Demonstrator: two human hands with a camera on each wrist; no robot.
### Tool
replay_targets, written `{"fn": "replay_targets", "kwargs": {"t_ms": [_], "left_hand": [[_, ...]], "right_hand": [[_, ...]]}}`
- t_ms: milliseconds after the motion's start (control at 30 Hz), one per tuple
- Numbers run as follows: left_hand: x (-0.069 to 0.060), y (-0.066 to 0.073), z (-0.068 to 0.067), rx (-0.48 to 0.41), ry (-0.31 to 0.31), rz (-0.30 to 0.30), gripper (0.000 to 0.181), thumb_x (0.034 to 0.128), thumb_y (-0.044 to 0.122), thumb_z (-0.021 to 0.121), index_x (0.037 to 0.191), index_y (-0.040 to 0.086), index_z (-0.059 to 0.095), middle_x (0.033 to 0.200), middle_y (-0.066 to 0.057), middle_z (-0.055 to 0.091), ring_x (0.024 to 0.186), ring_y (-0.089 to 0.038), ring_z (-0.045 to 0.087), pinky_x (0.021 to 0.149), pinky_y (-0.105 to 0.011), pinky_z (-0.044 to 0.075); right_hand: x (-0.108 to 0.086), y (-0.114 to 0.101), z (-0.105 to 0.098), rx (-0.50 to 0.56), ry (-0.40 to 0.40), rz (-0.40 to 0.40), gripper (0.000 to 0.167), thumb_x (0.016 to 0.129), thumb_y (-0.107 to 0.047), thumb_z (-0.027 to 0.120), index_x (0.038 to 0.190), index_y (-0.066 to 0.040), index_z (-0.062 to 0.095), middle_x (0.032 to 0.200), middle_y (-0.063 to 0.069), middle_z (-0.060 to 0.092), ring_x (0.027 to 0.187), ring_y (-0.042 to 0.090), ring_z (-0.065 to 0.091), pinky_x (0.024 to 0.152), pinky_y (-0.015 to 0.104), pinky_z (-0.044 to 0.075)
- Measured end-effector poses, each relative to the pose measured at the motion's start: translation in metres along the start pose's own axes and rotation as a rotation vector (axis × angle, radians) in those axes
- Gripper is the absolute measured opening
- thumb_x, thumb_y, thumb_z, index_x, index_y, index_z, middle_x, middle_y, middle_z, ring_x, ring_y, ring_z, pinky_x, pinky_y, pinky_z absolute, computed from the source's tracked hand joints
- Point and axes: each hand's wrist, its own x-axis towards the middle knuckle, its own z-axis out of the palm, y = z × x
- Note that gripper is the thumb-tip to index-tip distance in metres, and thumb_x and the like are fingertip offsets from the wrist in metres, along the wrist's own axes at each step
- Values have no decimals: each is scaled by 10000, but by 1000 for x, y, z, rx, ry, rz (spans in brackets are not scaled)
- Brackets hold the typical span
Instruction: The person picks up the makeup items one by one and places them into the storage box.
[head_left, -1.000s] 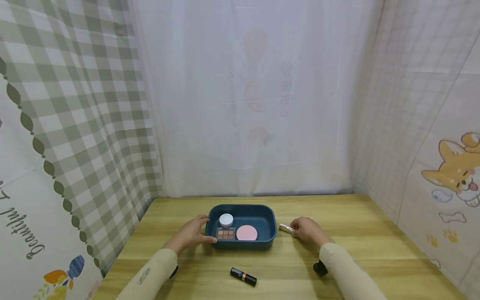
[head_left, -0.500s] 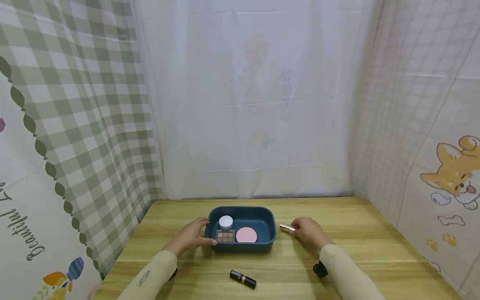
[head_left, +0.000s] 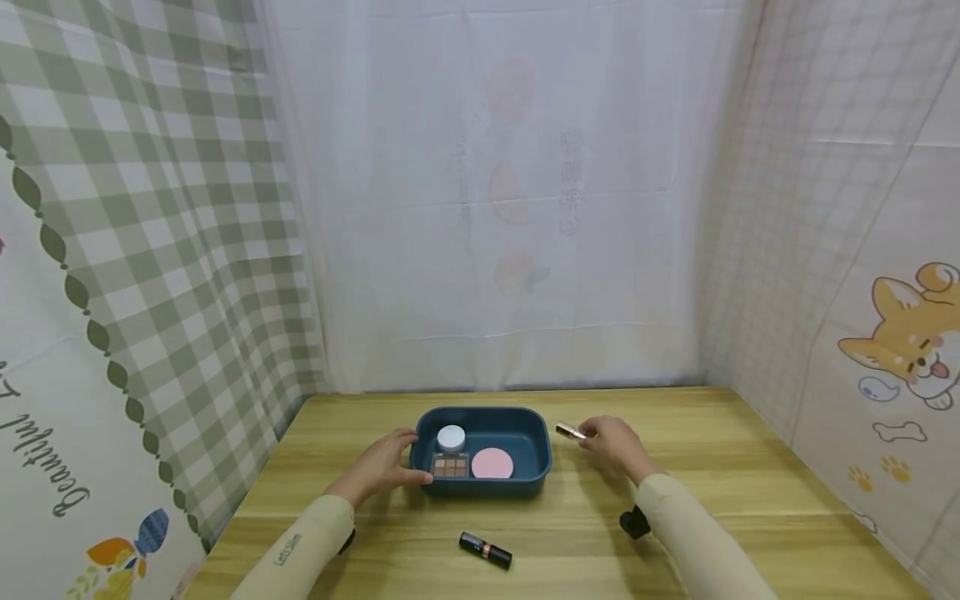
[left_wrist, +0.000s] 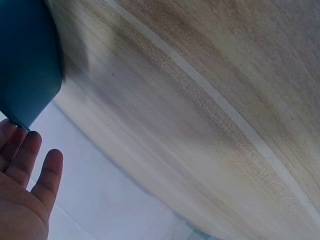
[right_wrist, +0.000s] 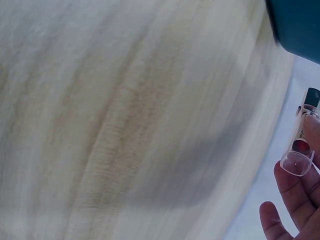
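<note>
In the head view a dark blue bin (head_left: 517,487) holds a white round jar (head_left: 451,437), a brown-toned eyeshadow palette (head_left: 451,466) and a pink round disc (head_left: 492,463). My left hand (head_left: 381,468) rests against its left side, thumb at the front rim. The left wrist view has these fingers (left_wrist: 47,180) nearly straight, some touching the rim. Right of the bin, my right hand (head_left: 613,443) pinches a lipstick (head_left: 569,431) above the table. Up close in the right wrist view, the lipstick (right_wrist: 301,146) has a clear cap, something red inside and a dark end.
A black lipstick-like tube (head_left: 486,551) with a coppery band lies on the wooden table (head_left: 420,558) in front of the bin. White curtain (head_left: 495,250) hangs behind the table, with checked fabric (head_left: 217,208) on the left and printed fabric (head_left: 862,292) on the right.
My right hand has lifted the lipstick off the table, slightly up and toward the bin. The left hand stays at the bin.
</note>
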Motion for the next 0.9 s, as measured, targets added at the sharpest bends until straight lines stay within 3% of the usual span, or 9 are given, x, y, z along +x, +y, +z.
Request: {"fn": "replay_targets", "kwargs": {"t_ms": [433,700,900], "left_hand": [[1,0,0,16,1,-2,830,757,451,848,1335,-69,560,1413,-220,501,1316,-405,455,1073,-549,377],[-2,3,1,-41,14,-34,664,757,406,863,1229,10,616,1413,-190,511,1305,-385,476,1058,-536,401],[-4,3,3,-33,37,-30,633,754,418,861,1189,29,617,1412,-182,512,1302,-383,481,1054,-530,408]], "right_hand": [[8,-12,-8,14,51,-28,146,895,-112,719,1026,-50,734,891,21,688,787,184,619,726,423,510],[14,-25,-12,34,46,-50,123,899,-114,713,1011,-71,738,868,4,685,750,148,580,693,378,477],[19,-35,-11,37,23,-42,154,922,-142,697,1053,-71,736,875,-4,679,731,139,567,662,358,467]]}}
